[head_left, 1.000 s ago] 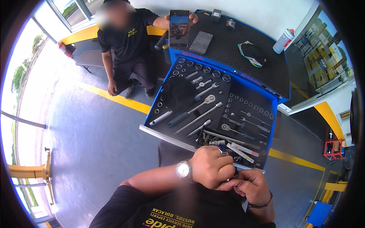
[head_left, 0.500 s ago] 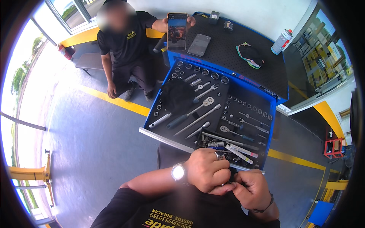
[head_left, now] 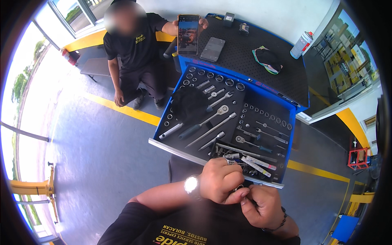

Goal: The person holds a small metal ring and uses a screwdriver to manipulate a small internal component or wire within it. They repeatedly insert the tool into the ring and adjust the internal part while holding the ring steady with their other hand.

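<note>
In front of my chest, my left hand (head_left: 220, 179) is closed, its thumb and curled fingers around a small shiny metal ring-shaped piece (head_left: 238, 188). Only part of that piece shows. My right hand (head_left: 261, 205) is closed too, its thumb tip against my left thumb; whatever its fingers pinch is hidden. Just beyond both hands is the open drawer (head_left: 196, 153) of a blue tool cabinet. A black tray (head_left: 245, 172) of loose metal bits and white-labelled sticks lies in its near right corner.
Sockets, a large ratchet (head_left: 222, 110), bars and a black cloth (head_left: 188, 105) lie in the drawer. On the cabinet top (head_left: 241, 49) are a dark tablet (head_left: 212, 49), a cap (head_left: 267, 60) and a spray can (head_left: 301, 45). A seated person (head_left: 136, 53) holds up a phone (head_left: 188, 34).
My hands have shifted slightly and the metal ring-shaped piece now shows between them. My right thumb has tilted toward the left one. The picture on the held-up phone looks different.
</note>
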The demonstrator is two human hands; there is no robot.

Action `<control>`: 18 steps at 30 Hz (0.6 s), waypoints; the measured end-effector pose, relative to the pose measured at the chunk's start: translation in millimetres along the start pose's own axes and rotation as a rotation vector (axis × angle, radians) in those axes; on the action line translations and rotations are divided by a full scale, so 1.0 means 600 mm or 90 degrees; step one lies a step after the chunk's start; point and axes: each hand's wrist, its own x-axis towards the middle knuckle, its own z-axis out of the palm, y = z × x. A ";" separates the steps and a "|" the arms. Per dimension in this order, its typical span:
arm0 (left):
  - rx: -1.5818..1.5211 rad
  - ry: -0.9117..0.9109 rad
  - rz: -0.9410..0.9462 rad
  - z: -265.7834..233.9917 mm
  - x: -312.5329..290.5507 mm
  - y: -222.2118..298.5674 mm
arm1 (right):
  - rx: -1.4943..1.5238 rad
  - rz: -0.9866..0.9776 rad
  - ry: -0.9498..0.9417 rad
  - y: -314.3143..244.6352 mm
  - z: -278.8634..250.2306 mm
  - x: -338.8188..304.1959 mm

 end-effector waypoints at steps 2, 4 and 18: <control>-0.006 0.019 -0.020 -0.003 0.007 0.005 | -0.018 -0.024 0.003 0.005 0.002 0.001; -0.026 0.042 -0.035 -0.003 0.010 0.004 | -0.031 -0.037 0.006 0.006 0.002 0.001; -0.192 0.070 -0.156 0.000 0.011 0.008 | 0.136 0.012 -0.001 0.006 -0.033 -0.011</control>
